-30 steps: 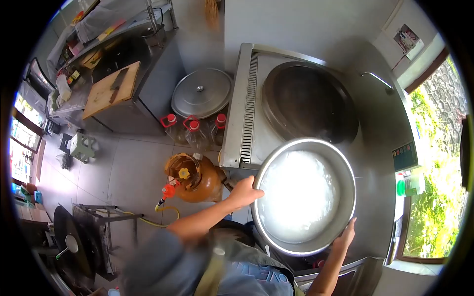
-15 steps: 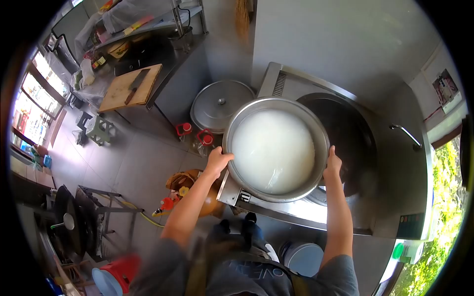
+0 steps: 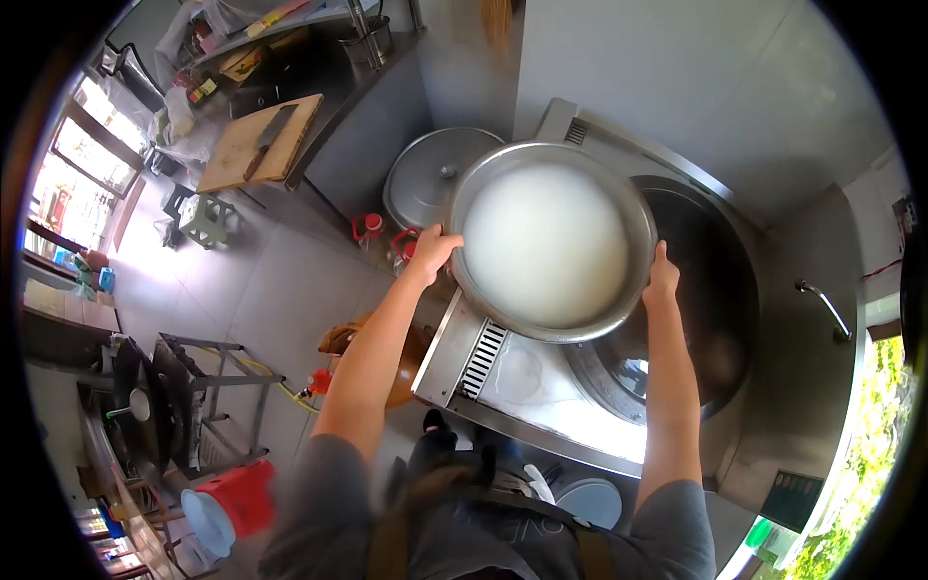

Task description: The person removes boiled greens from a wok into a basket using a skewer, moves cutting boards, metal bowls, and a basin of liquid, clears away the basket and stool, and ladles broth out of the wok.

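A wide metal basin [image 3: 609, 319] holds a white, cloudy liquid [image 3: 546, 242], which nearly fills the part I see. My left hand [image 3: 433, 253] grips its left rim, and my right hand [image 3: 661, 275] grips the right rim, both with fingers partly hidden under the edge. The basin is over the left part of a stainless steel stove [image 3: 522, 372]. Whether its bottom touches the stove top, I cannot tell. Right of it, a large dark wok [image 3: 710, 280] is set into the stove, partly covered by the basin and my right forearm.
Behind the basin's left side stands a lidded metal pot [image 3: 425, 184]. Red-capped bottles [image 3: 368, 228] are on the floor nearby. A cleaver [image 3: 268, 145] lies on a wooden board [image 3: 232, 164] at the counter. Rightward is a faucet [image 3: 822, 307]; a bucket [image 3: 590, 503] stands near my feet.
The basin, held in both hands, has moved farther from my body, uncovering more of the stove's front left corner and its slotted grate. The view has shifted too.
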